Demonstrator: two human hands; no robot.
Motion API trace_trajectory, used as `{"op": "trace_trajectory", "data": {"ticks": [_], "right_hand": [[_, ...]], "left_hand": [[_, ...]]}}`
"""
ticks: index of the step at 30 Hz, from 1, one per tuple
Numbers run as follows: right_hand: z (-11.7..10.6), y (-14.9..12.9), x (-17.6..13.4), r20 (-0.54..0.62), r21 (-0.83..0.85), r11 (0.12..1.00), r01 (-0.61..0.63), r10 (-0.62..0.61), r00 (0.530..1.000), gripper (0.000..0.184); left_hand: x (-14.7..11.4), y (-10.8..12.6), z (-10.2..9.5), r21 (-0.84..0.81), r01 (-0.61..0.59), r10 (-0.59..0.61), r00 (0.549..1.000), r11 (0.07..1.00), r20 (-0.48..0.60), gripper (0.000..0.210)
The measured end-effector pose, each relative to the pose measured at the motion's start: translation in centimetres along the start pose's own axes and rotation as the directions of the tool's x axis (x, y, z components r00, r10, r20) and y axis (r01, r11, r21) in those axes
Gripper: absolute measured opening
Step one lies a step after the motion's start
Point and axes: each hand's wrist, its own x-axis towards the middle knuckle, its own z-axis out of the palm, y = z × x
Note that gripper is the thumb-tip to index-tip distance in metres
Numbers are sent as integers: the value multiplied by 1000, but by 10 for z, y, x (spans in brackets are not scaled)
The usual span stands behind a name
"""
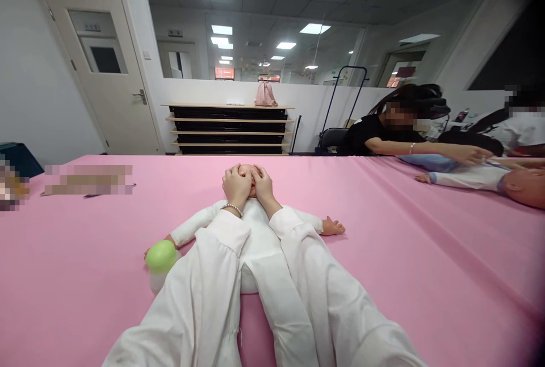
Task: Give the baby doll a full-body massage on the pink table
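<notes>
A baby doll (258,236) in white clothes lies on its back on the pink table cover, its arms spread and its legs toward me. My left hand (237,184), with a beaded bracelet at the wrist, is cupped round one side of the doll's head (247,171). On the other side my right hand (264,185) curves round the same head, thumbs close together over the face. Much of the face is hidden beneath my hands. Beside the doll's arm at the left stands a container with a round green lid (160,256), partly behind my sleeve.
The pink cover (404,265) has folds running along its right side. At right, a person in black (361,134) handles a second doll (472,177) lying on the table. Behind are a low shelf (230,123) with a pink backpack (265,95) and a door (97,66).
</notes>
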Motion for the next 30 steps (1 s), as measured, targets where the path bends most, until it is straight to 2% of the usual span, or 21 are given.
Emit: {"op": "trace_trajectory", "data": {"ticks": [6, 14, 19, 22, 30], "right_hand": [[1, -1, 2, -11, 14, 997, -78, 78, 997, 41], [-1, 0, -2, 4, -32, 999, 27, -27, 1000, 36], [1, -1, 0, 6, -41, 999, -27, 27, 1000, 33], [1, -2, 1, -10, -53, 997, -63, 63, 998, 40], [0, 0, -3, 25, -37, 999, 19, -18, 1000, 38]], "left_hand": [[1, -1, 0, -9, 13, -13, 1000, 1000, -4, 42], [-1, 2, -2, -8, 7, -7, 1000, 1000, 10, 47], [-1, 2, -3, -23, 35, -34, 999, 999, 7, 42], [0, 1, -2, -28, 38, -37, 999, 999, 14, 41], [-1, 0, -3, -26, 16, -16, 1000, 1000, 11, 46]]}}
